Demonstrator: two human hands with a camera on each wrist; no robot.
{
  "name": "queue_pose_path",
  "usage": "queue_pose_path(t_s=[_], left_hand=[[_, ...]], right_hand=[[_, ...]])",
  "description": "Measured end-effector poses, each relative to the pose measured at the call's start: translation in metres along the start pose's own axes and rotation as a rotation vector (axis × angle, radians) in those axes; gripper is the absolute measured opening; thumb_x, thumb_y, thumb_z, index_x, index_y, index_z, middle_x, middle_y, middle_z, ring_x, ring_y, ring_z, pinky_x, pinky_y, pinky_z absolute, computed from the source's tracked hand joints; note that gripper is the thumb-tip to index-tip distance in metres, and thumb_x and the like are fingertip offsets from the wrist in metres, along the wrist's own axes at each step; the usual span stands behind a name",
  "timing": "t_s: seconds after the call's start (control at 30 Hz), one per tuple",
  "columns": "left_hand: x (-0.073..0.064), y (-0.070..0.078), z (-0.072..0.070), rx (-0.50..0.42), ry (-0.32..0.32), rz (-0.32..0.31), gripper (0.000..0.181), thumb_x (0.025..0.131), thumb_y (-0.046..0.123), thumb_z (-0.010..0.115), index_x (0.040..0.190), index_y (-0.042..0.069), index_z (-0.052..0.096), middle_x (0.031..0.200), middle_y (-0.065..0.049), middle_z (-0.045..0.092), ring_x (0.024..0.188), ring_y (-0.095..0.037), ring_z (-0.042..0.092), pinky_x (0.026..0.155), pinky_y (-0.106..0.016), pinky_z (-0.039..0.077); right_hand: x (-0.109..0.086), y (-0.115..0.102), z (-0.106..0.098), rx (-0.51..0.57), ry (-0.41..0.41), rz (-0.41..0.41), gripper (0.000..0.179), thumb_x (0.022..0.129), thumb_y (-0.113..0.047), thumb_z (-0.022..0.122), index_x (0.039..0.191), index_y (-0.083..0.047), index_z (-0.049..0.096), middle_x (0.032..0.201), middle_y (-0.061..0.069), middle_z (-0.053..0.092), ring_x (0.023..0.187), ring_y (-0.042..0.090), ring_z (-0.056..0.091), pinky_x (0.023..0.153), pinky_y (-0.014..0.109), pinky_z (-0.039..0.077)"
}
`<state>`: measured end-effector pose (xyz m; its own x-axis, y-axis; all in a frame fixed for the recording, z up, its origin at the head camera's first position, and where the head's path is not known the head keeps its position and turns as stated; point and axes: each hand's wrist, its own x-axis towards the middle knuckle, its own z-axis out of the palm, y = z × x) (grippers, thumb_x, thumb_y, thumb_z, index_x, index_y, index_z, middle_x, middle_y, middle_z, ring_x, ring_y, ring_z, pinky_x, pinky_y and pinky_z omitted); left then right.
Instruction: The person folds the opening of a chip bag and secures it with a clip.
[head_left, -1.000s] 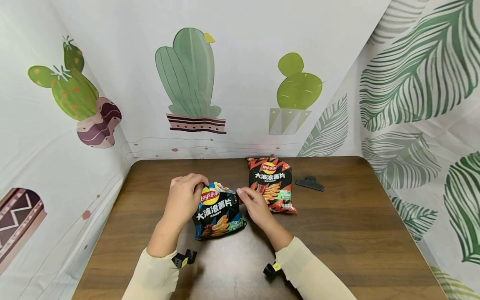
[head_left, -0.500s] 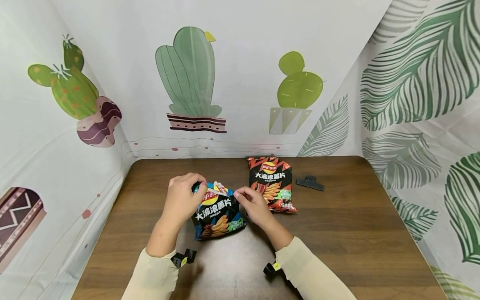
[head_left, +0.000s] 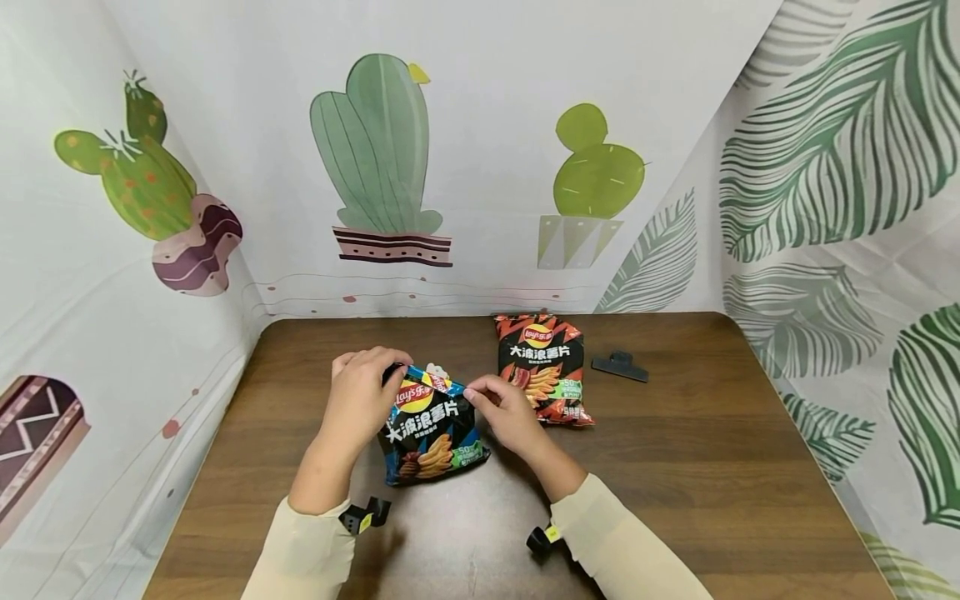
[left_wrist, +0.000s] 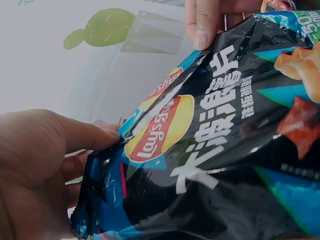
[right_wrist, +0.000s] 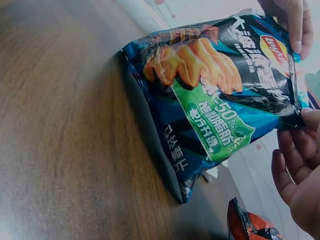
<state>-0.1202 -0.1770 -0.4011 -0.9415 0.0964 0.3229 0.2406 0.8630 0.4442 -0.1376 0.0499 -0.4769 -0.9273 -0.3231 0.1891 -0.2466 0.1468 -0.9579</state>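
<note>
A black and blue Lay's chip bag [head_left: 431, 433] stands tilted on the table, its printed front toward me. My left hand [head_left: 356, 400] pinches its upper left corner, thumb in front and fingers behind. At the upper right corner, my right hand [head_left: 512, 417] pinches the film between thumb and fingers. Between the hands the top edge is drawn into a straight band, and a crease runs through the yellow and red logo [left_wrist: 162, 127] in the left wrist view. The lower edge of the chip bag [right_wrist: 215, 90] is close to the wood in the right wrist view.
A red and black Lay's chip bag [head_left: 540, 367] lies just behind my right hand. Right of it is a black clip [head_left: 620, 366]. The brown wooden table [head_left: 675, 483] ends at a fabric backdrop [head_left: 487, 167] printed with cacti and leaves.
The bag's top has gone from crumpled to a straighter folded band. The bag has shifted slightly left and toward me, and my right hand has moved a little left with it.
</note>
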Motion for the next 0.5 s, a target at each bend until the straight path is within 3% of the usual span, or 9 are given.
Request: queue_pose_path(t_s=[0.27, 0.5], left_hand=[[-0.0011, -0.0041, 0.0023, 0.038, 0.050, 0.019, 0.011, 0.095, 0.009, 0.068, 0.101, 0.015, 0.076, 0.102, -0.003, 0.076, 0.090, -0.024, 0.066, 0.091, -0.049, 0.034], [-0.0020, -0.0064, 0.0058, 0.047, 0.102, 0.053, 0.011, 0.095, 0.007, 0.068, 0.098, 0.014, 0.075, 0.098, -0.003, 0.076, 0.087, -0.024, 0.065, 0.092, -0.050, 0.035]], right_hand=[[-0.0011, -0.0025, 0.0033, -0.052, 0.000, -0.033, 0.014, 0.098, -0.006, 0.064, 0.100, 0.006, 0.072, 0.095, 0.018, 0.071, 0.080, 0.006, 0.056, 0.074, 0.020, 0.048], [-0.0016, -0.0042, 0.0048, -0.058, -0.021, -0.030, 0.016, 0.099, -0.007, 0.063, 0.100, 0.007, 0.071, 0.093, 0.018, 0.070, 0.078, 0.007, 0.054, 0.072, 0.020, 0.047]])
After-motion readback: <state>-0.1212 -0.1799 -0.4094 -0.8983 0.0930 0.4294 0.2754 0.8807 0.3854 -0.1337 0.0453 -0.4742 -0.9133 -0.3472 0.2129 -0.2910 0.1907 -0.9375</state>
